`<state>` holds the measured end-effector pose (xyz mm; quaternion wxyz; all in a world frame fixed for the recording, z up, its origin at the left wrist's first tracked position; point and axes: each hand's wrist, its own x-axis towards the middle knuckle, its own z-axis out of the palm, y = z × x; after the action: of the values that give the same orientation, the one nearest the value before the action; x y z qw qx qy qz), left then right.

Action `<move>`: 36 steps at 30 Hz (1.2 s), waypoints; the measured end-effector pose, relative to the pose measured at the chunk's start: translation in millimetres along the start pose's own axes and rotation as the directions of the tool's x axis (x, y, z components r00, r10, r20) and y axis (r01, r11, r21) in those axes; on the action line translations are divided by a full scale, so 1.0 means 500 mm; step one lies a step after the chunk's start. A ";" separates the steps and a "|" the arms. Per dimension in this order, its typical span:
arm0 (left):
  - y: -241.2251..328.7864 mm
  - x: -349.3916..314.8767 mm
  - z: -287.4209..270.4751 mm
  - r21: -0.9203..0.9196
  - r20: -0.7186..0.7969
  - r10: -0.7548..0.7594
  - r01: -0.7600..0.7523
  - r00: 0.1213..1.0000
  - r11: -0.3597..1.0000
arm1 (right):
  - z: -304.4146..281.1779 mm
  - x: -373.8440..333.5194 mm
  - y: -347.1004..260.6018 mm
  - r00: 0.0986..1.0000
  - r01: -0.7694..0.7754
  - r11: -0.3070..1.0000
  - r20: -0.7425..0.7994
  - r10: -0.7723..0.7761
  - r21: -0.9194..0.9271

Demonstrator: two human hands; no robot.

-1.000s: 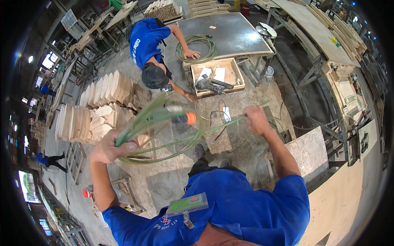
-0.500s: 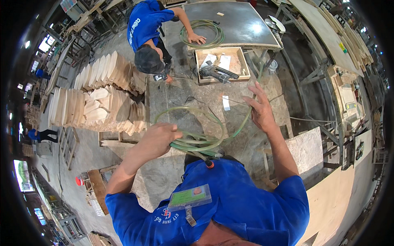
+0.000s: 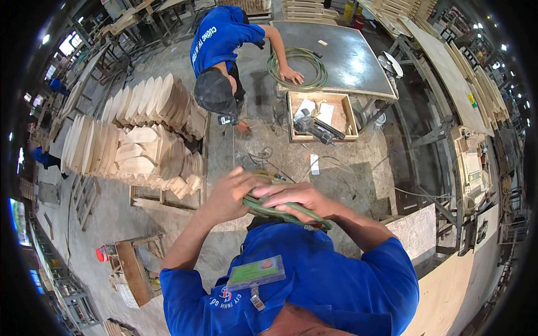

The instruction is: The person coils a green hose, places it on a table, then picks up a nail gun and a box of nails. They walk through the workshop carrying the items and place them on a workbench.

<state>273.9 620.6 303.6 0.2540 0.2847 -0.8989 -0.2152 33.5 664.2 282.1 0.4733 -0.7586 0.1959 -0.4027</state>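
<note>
"What is the nearest thing, please?"
"It is the coiled hose (image 3: 263,211), green, just in front of the person's blue shirt (image 3: 319,263). The left hand (image 3: 227,196) is bent closed around its left end and holds it."
"And the right hand (image 3: 295,197)?"
"It lies over the loops and touches them, with the fingers nearly straight; whether it also grips from below, I cannot tell."
"What is farther away?"
"On the floor (image 3: 364,162) there is a white slip (image 3: 314,164). Beyond it is a wooden box (image 3: 352,120) with a dark tool (image 3: 316,127) inside (of which kind, I am not sure), just before the near edge of the dark tabletop (image 3: 353,53)."
"Does this tabletop carry something?"
"Yes. At its near left corner lies a second coil (image 3: 321,75), and a co-worker's hand (image 3: 292,75) rests on it. Close to the far edge is a small pale block (image 3: 323,42)."
</note>
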 end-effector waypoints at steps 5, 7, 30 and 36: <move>-0.103 -0.087 -0.004 0.038 0.165 -0.246 0.243 0.955 0.969 | -0.010 0.072 0.093 0.964 -0.260 0.954 0.008 0.264 -0.152; -0.135 -0.117 -0.003 0.070 0.169 -0.343 0.336 0.924 0.939 | -0.050 0.058 0.165 0.887 -0.462 0.858 -0.098 0.452 -0.226; -0.307 -0.098 0.073 -0.524 0.236 -0.964 0.819 -0.125 -0.235 | -0.642 0.299 0.939 0.621 -0.715 0.026 -0.618 0.482 -0.698; -0.363 0.034 0.086 -0.427 0.284 -0.941 0.855 -0.181 -0.294 | -0.692 0.269 0.992 0.745 -0.569 0.048 -0.490 0.453 -0.821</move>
<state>310.1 485.2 179.3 0.1335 0.8085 -0.2354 -0.5226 -119.7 143.3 -16.3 0.0254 -0.7391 0.6716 -0.0445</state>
